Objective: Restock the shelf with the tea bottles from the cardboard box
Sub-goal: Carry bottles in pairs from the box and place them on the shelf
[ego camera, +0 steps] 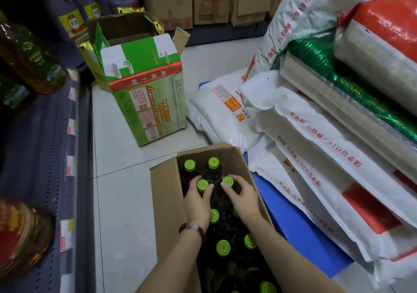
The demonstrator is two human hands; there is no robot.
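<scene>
An open cardboard box (164, 193) stands on the floor below me, filled with several dark tea bottles with green caps. My left hand (196, 200) curls its fingers around the neck of one green-capped bottle (202, 184). My right hand (242, 196) curls around the neck of the neighbouring bottle (228, 181). Both bottles still stand in the box. Two more capped bottles (213, 162) stand beyond my hands, others closer to me. The grey shelf (45, 148) runs along the left.
Oil bottles (24, 60) and a jug (21, 236) stand on the left shelf. An opened green and white carton (146, 94) stands on the floor ahead. Stacked white flour sacks (327, 157) lie at right on a blue pallet (293, 225). Brown cartons (212, 1) line the back.
</scene>
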